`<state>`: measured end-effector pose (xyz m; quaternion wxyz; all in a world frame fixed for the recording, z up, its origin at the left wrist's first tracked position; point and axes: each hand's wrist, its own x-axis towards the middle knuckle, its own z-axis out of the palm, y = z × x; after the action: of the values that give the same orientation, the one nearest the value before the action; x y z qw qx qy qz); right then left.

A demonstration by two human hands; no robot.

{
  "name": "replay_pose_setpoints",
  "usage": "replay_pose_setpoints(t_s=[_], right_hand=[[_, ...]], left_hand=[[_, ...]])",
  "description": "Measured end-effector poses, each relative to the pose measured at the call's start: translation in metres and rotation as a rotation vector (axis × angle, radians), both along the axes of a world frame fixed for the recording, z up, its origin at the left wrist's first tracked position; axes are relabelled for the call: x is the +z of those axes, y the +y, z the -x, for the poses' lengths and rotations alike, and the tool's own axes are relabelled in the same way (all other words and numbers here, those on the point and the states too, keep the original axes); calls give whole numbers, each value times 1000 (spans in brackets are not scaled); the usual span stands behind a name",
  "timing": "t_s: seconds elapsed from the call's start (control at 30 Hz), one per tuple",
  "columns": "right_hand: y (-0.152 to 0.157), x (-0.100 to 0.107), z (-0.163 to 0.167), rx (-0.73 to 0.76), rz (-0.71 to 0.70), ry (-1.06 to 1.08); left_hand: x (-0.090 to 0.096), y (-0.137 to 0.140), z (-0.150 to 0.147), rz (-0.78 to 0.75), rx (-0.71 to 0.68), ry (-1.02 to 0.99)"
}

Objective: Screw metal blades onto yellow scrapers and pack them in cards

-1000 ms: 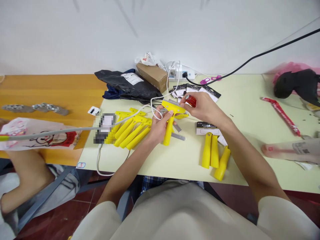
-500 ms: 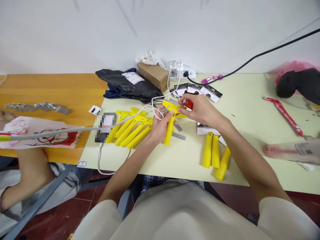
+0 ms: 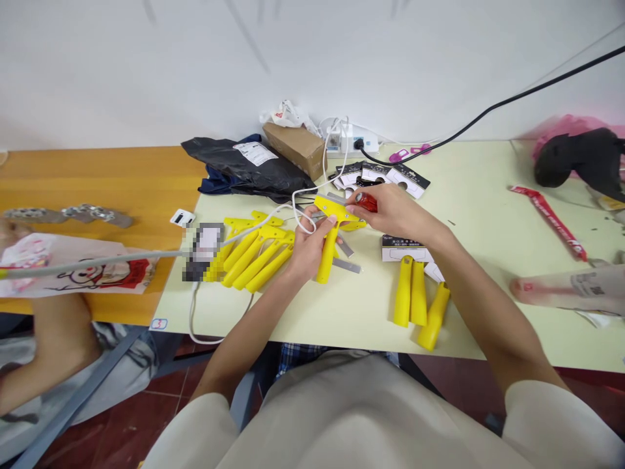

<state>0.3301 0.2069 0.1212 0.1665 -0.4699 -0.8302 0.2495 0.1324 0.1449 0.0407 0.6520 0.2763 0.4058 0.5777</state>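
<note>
My left hand [image 3: 308, 249] is closed around a yellow scraper [image 3: 326, 254], just below its wide head, with the head pointing away from me. A metal blade edge shows along the top of the head. My right hand [image 3: 396, 212] grips a red-handled screwdriver [image 3: 367, 202] beside the right end of that head; the screwdriver's tip cannot be made out. Loose metal blades [image 3: 347, 266] lie on the table under and beside the scraper. Left of my left hand, several more yellow scrapers [image 3: 258, 257] rest side by side. Three yellow handle sleeves [image 3: 418, 293] lie below my right forearm.
Black-and-white packaging cards [image 3: 407, 181] lie behind my hands. A black plastic parcel [image 3: 249, 166], a cardboard box [image 3: 297, 150] and a power strip [image 3: 368, 142] stand by the wall. A white cable [image 3: 303, 189] loops near my left hand. Another person's arm [image 3: 63, 332] is at left.
The whole view has shifted slightly. My fingers at the right end of the scraper head have moved a little, leaving more of it visible. Both hands keep their holds.
</note>
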Motion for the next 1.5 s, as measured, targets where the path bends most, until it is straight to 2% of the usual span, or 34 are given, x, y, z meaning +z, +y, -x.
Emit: replay_pose_setpoints(t_s=[0.2, 0.37, 0.57, 0.77, 1.03, 1.13, 1.27, 1.37, 1.5], right_hand=[[4, -1, -1, -85, 89, 80], [3, 3, -3, -119, 155, 224], [-1, 12, -6, -89, 85, 312], [-5, 20, -10, -133, 31, 400], [-3, 26, -23, -202, -19, 483], [-3, 33, -28, -227, -39, 485], [-4, 44, -36, -273, -52, 482], [-4, 50, -44, -310, -45, 479], [-4, 55, -52, -336, -46, 443]], left_hand=[[1, 1, 2, 7, 11, 25], [8, 4, 2, -47, 31, 11], [13, 10, -3, -118, 63, 16], [14, 18, -10, -244, 95, 53], [19, 29, -23, -424, 213, 148], [10, 29, -24, -520, 164, 200], [-11, 24, -21, -633, 19, 284], [-31, 21, -17, -723, -129, 494], [-52, 23, -16, -973, -259, 863]])
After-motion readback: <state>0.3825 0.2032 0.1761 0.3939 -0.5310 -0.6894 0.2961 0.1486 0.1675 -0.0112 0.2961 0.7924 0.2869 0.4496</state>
